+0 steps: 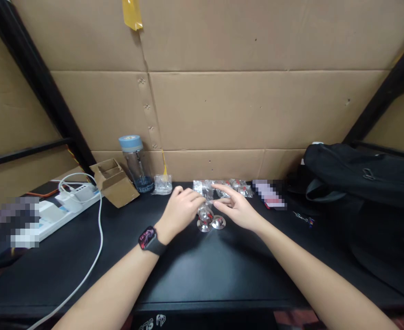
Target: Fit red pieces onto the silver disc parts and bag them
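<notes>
My left hand point(184, 208), with a smartwatch point(148, 237) on its wrist, has its fingers curled together over what looks like a small clear plastic bag point(208, 202). Facing it from the right, my right hand point(238, 207) has its thumb and index finger apart, the thumb tip close to the bag. Just below the fingertips are several shiny round metal discs with raised centres and red reflections, one disc point(219, 222) lying flat at the right of the cluster. Behind my hands lie several clear bags point(241, 187) with shiny contents, partly hidden by my fingers.
On the left stand a power strip point(56, 217) with a white cable point(101, 229), an open cardboard box point(116, 183) and a blue-lidded bottle point(136, 165). Another clear bag point(162, 184) lies beside the bottle. Keys point(304, 218) and a black backpack point(363, 197) are at right.
</notes>
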`<state>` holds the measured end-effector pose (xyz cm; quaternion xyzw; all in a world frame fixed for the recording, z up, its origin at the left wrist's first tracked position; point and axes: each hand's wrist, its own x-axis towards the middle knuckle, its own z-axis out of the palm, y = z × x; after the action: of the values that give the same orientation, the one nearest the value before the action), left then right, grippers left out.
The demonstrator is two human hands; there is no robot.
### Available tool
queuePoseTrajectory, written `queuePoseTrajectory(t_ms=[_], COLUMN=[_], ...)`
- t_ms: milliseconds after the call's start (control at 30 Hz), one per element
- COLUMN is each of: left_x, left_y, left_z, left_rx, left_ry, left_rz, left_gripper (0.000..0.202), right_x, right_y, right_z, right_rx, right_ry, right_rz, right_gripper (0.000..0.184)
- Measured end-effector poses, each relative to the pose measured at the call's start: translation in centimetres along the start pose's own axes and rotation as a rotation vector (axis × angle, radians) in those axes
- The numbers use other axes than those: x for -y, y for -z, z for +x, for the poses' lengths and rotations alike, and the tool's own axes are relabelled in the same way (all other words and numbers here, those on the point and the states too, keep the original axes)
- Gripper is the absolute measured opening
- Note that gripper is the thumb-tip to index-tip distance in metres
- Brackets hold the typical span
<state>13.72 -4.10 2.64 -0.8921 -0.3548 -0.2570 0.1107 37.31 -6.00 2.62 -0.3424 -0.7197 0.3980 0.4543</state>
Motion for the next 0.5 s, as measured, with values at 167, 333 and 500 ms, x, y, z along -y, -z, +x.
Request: queuePoseTrajectory(t_ms=[167,333,500], left_x=[7.1,11.1,11.1], left_y=[0.3,-0.7,-2.2], left_z=[-1.0,-2.6,-2.8], left_rx=[-0.101,0.246,0.334], left_ry=[0.399,0.552,0.571], left_rz=[0.157,0.224,0.196], left_gripper=[0.036,0.041,0.04], right_x=[-0.7,-1.1,-1.2], right_y=[0.7,1.2,1.6], right_z=[0.1,0.3,0.4], right_rx=[-0.029,-0.048,-0.063], right_ry=[0.052,0.043,0.044], right_rz=[-0.133,-0.17,-0.216], right_gripper=[0.045,0.043,0.04])
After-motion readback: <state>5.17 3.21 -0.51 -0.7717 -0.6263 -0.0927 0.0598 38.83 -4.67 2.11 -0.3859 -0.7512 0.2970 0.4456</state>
